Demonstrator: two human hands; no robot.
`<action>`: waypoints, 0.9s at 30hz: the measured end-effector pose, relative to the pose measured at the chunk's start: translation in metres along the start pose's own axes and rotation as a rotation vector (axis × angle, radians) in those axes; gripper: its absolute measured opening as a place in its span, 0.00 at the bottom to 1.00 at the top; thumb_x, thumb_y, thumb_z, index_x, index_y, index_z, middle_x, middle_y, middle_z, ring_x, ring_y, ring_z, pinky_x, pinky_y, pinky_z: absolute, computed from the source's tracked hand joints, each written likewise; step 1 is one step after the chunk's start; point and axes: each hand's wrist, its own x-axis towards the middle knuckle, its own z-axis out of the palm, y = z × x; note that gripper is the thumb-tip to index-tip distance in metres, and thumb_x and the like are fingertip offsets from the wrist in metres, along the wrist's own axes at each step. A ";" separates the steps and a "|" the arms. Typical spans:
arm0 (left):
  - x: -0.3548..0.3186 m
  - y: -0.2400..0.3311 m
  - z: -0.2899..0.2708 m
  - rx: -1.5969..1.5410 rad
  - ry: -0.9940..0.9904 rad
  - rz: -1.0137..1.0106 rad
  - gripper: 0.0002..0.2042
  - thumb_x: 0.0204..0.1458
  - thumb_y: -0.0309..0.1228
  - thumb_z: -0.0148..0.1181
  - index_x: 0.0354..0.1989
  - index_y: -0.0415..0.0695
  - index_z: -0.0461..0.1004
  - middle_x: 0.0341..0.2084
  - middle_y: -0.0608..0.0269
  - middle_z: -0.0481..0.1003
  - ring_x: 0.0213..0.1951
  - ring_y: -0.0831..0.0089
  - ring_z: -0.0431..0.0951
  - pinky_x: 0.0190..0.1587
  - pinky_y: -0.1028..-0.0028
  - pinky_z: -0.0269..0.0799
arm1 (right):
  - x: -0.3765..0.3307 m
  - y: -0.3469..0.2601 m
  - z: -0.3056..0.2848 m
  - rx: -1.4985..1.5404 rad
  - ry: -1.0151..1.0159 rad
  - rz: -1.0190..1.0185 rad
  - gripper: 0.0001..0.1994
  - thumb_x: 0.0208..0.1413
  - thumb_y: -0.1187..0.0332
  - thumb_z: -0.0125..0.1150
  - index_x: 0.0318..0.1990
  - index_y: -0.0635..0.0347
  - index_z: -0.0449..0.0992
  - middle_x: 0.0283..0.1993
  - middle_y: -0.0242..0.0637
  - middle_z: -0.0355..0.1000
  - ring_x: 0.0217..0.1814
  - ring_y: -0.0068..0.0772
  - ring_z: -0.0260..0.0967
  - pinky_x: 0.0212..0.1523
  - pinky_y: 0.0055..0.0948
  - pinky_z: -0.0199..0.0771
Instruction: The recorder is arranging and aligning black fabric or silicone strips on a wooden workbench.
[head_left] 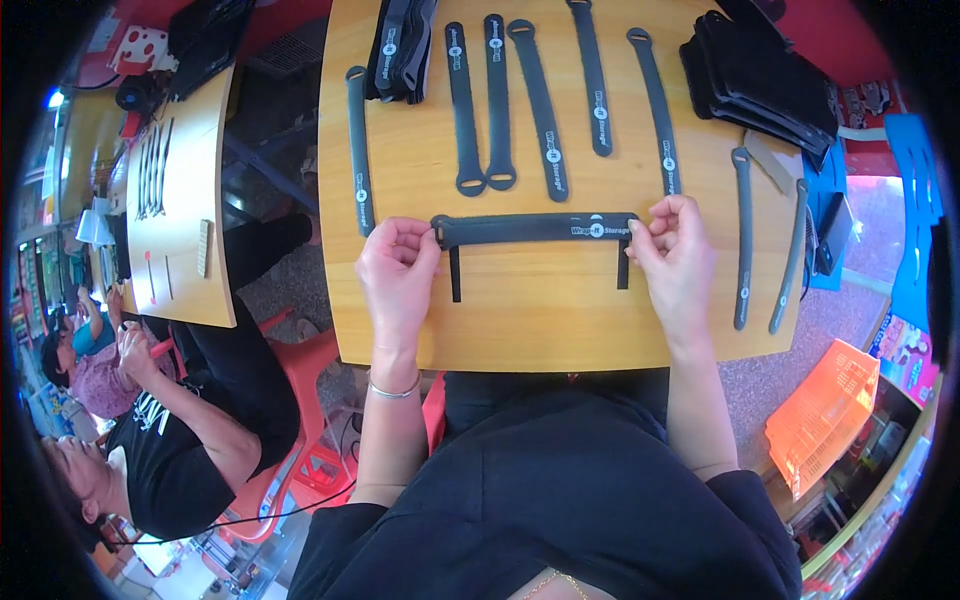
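Dark grey and matte, one long flat strap (pixel 510 229) stretches sideways between my two hands, just over or on the near part of the pale wooden counter (pixel 540 335); I cannot tell whether its middle touches the wood. My left hand (pixel 398 265) pinches its left end between thumb and fingers, and my right hand (pixel 675 245) pinches the right end, where white print shows. Two narrow black strips (pixel 456 275) stick out from beneath it toward me, one near each end.

Eight more straps (pixel 548 120) lie singly around it: six beyond, two to the right. They are slim bands with rounded ends, several showing a slotted eye. Two dark stacks (pixel 760 85) sit at the far side, their layers too merged to count. One orange basket (pixel 825 415), perforated plastic, is below the counter's right side.
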 end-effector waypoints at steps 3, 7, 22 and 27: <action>-0.001 -0.003 0.001 0.017 0.028 0.043 0.02 0.47 0.18 0.58 0.28 0.36 0.72 0.19 0.67 0.72 0.18 0.85 0.70 0.21 0.85 0.66 | 0.000 -0.001 -0.001 -0.004 -0.020 -0.010 0.10 0.51 0.80 0.59 0.39 0.64 0.65 0.27 0.31 0.63 0.24 0.18 0.68 0.24 0.19 0.70; -0.003 -0.003 -0.001 0.034 0.026 0.082 0.02 0.48 0.17 0.58 0.29 0.34 0.73 0.22 0.64 0.72 0.19 0.83 0.71 0.22 0.84 0.66 | 0.002 0.003 -0.003 0.092 -0.033 0.006 0.09 0.53 0.80 0.57 0.40 0.64 0.65 0.27 0.30 0.63 0.24 0.18 0.69 0.24 0.17 0.70; -0.042 0.030 0.030 0.759 -0.348 0.837 0.22 0.51 0.32 0.55 0.57 0.44 0.66 0.60 0.55 0.61 0.64 0.58 0.56 0.64 0.56 0.48 | -0.046 -0.005 0.005 -0.791 -0.350 -0.690 0.33 0.52 0.55 0.58 0.62 0.61 0.59 0.66 0.42 0.55 0.70 0.42 0.46 0.67 0.49 0.44; -0.040 0.023 0.030 0.890 -0.414 0.852 0.24 0.53 0.37 0.52 0.60 0.47 0.63 0.63 0.59 0.57 0.66 0.63 0.53 0.66 0.55 0.39 | -0.044 0.007 -0.007 -0.919 -0.279 -0.638 0.35 0.54 0.49 0.54 0.64 0.63 0.56 0.69 0.41 0.51 0.71 0.41 0.45 0.68 0.52 0.36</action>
